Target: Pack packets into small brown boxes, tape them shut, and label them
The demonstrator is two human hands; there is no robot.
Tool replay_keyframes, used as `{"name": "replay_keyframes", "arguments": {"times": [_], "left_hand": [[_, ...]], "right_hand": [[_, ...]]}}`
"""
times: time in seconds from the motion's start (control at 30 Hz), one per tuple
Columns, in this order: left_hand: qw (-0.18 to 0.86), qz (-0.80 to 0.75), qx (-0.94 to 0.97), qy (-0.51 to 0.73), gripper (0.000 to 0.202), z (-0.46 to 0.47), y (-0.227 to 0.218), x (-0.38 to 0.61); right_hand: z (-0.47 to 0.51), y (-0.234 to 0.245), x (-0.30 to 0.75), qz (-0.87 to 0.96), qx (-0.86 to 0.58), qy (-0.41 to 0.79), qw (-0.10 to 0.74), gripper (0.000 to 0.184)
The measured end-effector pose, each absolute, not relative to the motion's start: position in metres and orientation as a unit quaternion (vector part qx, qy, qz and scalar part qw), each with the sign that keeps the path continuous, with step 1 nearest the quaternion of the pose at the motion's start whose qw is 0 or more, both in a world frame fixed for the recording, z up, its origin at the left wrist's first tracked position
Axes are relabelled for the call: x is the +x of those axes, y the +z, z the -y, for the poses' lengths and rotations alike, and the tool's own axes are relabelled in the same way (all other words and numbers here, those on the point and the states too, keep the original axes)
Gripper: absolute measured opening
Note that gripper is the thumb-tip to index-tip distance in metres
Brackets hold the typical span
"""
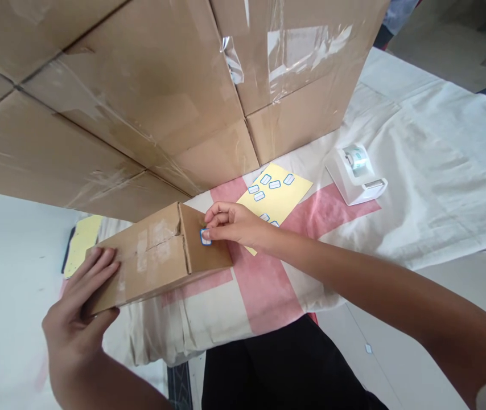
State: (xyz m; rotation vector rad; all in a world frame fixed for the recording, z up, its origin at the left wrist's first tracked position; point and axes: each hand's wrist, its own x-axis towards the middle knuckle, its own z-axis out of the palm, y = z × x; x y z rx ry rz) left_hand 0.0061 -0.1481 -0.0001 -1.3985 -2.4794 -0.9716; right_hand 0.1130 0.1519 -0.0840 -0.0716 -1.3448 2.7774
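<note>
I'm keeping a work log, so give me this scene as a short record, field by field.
Left grip: around the left end of the small box
Right grip: thumb on a blue-edged label at the box's right end; stuck or not is unclear
Yellow sheet: bears more labels, partly behind the right forearm
Tape dispenser: white, right of the sheet
Background: stacked cartons
Surface: white cloth with pink bands
</note>
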Motion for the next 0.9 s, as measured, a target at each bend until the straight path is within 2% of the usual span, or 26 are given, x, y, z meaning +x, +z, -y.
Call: {"name": "replay_keyframes", "arguments": {"times": [0.43, 0.7, 0.8, 0.9], "left_hand": [[0.074, 0.825, -0.451, -0.332, 0.056, 0.146, -0.001, 0.013], [0.076, 0.827, -0.435, -0.348, 0.059, 0.139, -0.001, 0.019], [0.083, 0.830, -0.427, -0.349, 0.061, 0.137, 0.000, 0.022], [0.090, 0.836, -0.420, -0.341, 0.062, 0.136, 0.000, 0.024]], "right_hand": [[-0.153, -0.080, 0.114, 0.469, 0.001, 0.883, 0.027, 0.036], [-0.162, -0.075, 0.117, 0.589, -0.031, 0.808, 0.014, 0.045], [-0.163, -0.074, 0.117, 0.607, -0.017, 0.793, 0.043, 0.044], [-0.162, -0.075, 0.117, 0.605, 0.009, 0.793, 0.069, 0.035]]}}
